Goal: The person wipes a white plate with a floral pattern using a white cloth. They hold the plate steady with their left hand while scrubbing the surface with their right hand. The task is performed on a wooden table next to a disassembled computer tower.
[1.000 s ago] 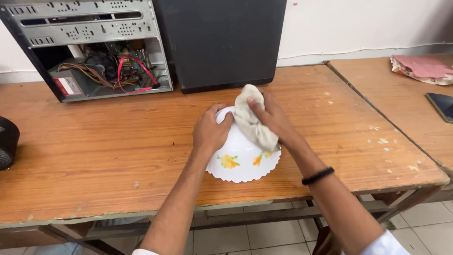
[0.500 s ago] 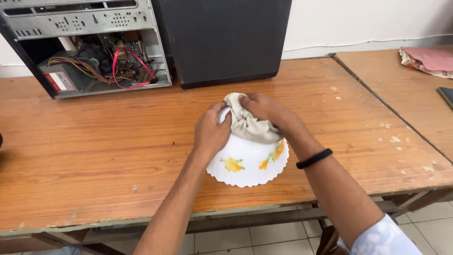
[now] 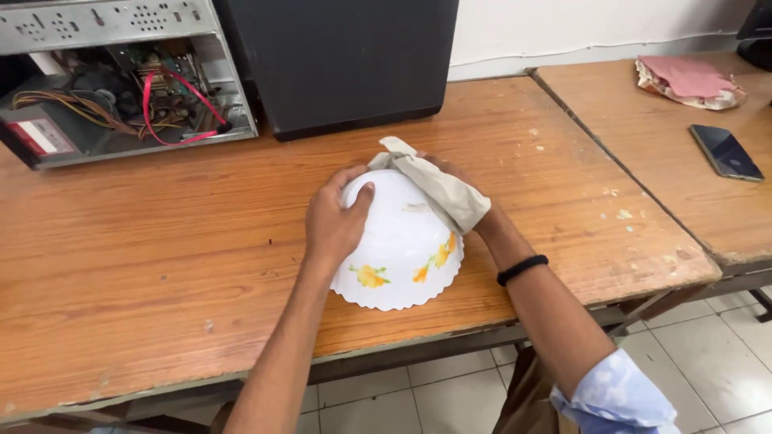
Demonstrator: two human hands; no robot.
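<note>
A white bowl (image 3: 394, 249) with a scalloped rim and orange flower prints lies upside down on the wooden table (image 3: 161, 265). My left hand (image 3: 334, 217) presses on the bowl's left side, thumb on its base. A beige cloth (image 3: 438, 186) is draped over the bowl's upper right side, and my right hand (image 3: 474, 209) grips it from underneath, mostly hidden by the cloth. A black band sits on my right wrist.
An open computer case (image 3: 121, 80) with exposed cables stands at the back left, a black tower (image 3: 346, 64) beside it. A second table (image 3: 691, 161) at right carries a dark phone (image 3: 726, 151) and a pink folded cloth (image 3: 687, 80). Tiled floor lies below.
My right hand has slid the cloth from the top of the bowl down its right side. My left hand has stayed on the bowl. The camera has moved closer.
</note>
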